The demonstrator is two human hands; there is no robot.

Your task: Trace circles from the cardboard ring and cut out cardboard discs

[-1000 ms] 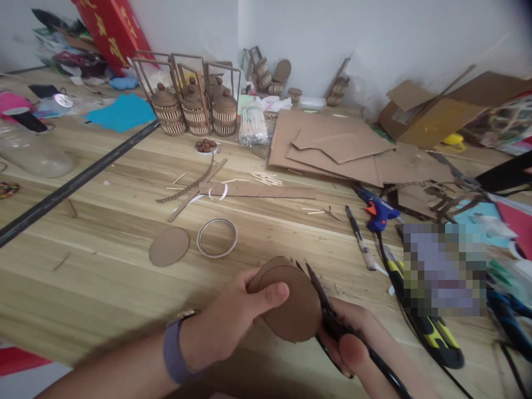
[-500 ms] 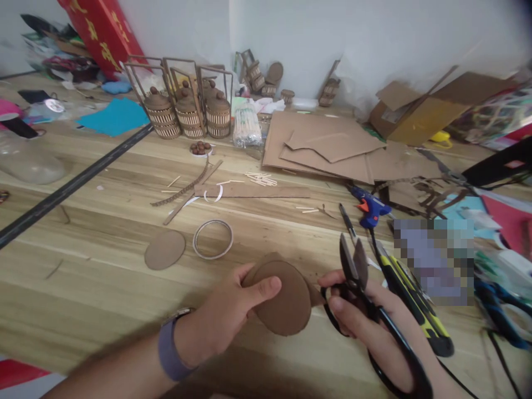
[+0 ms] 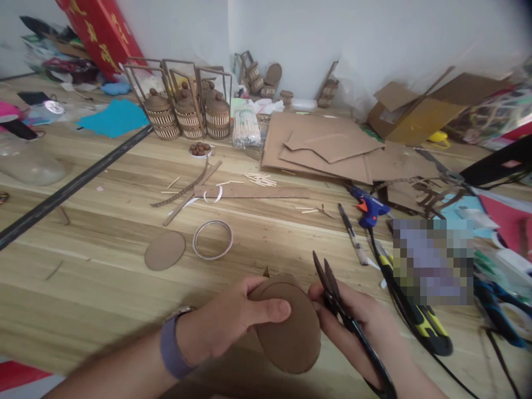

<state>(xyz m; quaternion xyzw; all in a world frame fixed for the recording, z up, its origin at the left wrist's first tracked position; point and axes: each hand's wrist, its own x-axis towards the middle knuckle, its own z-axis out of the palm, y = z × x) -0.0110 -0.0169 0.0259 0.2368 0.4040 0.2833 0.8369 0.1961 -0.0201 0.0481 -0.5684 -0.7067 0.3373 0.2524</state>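
Note:
My left hand [image 3: 249, 310] is closed on a rounded piece of brown cardboard [image 3: 293, 332], its thumb lying across the upper face. A curved line shows near the top of that piece. Black-handled scissors [image 3: 338, 302] rest in my right hand [image 3: 353, 327], their blades slightly apart and pointing up and away. The fingertips of my right hand are at the cardboard's right edge. On the table, a flat cardboard disc [image 3: 165, 251] lies left of a ring of tape [image 3: 213, 240].
Beyond are a cardboard strip [image 3: 253, 192], small sticks [image 3: 261, 179], cardboard sheets [image 3: 316, 141] and small lidded baskets [image 3: 162, 116]. To the right lie a pen [image 3: 352, 235], a blue glue gun [image 3: 369, 205] and a yellow-black cutter [image 3: 432, 330].
The cardboard has moved down and slightly right, and has turned in my left hand. My right hand and the scissors have shifted left, with the blades now tilted left.

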